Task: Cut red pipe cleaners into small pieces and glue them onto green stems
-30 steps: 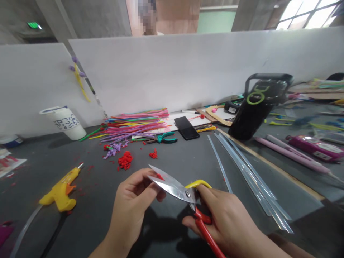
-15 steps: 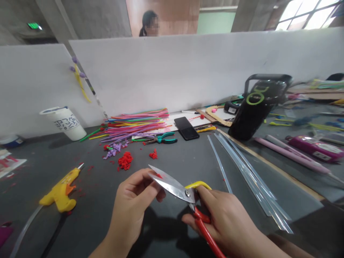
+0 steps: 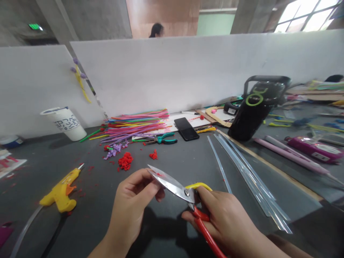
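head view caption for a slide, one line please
Right hand grips red-and-yellow scissors, left hand pinching the blades, above a grey table with pipe cleaners and a yellow glue gun.

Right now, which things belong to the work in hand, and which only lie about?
In use: left hand, right hand, scissors, red scrap at the blades.
Lying about: glue gun, phone, pliers, pipe cleaners, cup, glue sticks.

Scissors (image 3: 172, 185), silver blades, red-and-yellow handles, pointing up-left above bench (image 3: 174, 161), blades nearly shut, tiny red scrap (image 3: 160, 174) sitting near tip.
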